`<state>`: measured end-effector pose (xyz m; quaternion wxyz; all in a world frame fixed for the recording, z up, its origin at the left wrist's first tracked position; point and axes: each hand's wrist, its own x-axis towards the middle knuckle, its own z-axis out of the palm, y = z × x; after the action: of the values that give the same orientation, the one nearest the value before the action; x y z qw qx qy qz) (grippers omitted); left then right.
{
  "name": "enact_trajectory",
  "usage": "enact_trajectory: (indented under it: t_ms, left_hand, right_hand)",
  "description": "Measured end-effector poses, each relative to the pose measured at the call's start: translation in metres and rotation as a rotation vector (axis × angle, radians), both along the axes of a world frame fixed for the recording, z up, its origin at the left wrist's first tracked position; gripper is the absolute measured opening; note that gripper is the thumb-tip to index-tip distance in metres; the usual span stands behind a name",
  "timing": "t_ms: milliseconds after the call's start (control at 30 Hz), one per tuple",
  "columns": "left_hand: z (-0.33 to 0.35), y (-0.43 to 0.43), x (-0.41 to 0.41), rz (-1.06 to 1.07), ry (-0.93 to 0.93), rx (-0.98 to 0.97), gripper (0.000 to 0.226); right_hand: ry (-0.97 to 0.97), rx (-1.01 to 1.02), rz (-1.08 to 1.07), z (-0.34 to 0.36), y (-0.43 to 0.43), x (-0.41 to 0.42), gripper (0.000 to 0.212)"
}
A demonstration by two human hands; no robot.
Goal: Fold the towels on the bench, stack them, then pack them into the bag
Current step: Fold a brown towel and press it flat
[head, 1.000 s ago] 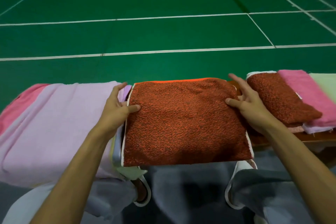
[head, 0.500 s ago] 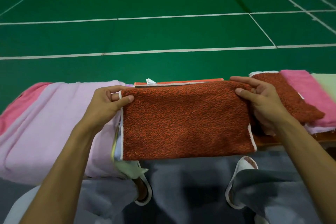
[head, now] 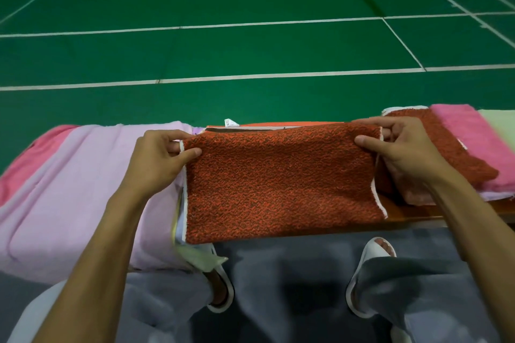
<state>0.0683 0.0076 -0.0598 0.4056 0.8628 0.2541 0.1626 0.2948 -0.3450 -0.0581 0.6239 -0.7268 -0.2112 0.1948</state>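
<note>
The person is standing at the surface (head: 412, 214), working on a rust-orange terry towel (head: 278, 184) that is lying across its middle, with the near edge hanging slightly over the front. The left hand (head: 158, 159) is pinching the towel's far left corner. Its fingers (head: 189, 154) are curled, with the thumb on top of the cloth and the others behind it. The right hand (head: 398, 153) is pinching the far right corner in the same way, thumb on top. Each hand is holding only the towel. The pinched edge is sitting slightly raised, exposing a bright orange layer (head: 278, 125) and a white label (head: 230, 122) beyond it.

To the person's left, a lilac towel (head: 69, 189) is lying spread out and touching the orange one, with a pink towel (head: 25, 159) at the far end. To the right, a folded rust towel (head: 457, 153), a folded pink towel (head: 473, 133) and a pale green towel (head: 498, 125) are lying together. No bag can be identified in the view.

Judged from this position, the folding step is in hand, and stacking and packing are not yet done. The next move calls for:

1. Carrying both corners evenly toward the near edge.
2. Matching the white-trimmed edges.
3. Pressing the fold flat.

Uneven travel of the two hands would likely skew the fold.
</note>
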Motion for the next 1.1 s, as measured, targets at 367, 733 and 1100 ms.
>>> enact_trajectory:
  t_ms: [367, 733, 1100]
  left_hand:
    - [0.026, -0.004, 0.007, 0.025, -0.029, 0.214, 0.019]
    - [0.052, 0.003, 0.024, 0.164, -0.439, 0.465, 0.021]
    - [-0.013, -0.019, -0.016, -0.327, 0.386, 0.362, 0.043]
  right_hand:
    - [-0.626, -0.714, 0.015, 0.041, -0.003, 0.017, 0.021]
    - [-0.834, -0.274, -0.397, 0.055, 0.014, 0.022, 0.024]
    - [-0.433, -1.198, 0.328, 0.000, -0.006, 0.003, 0.031]
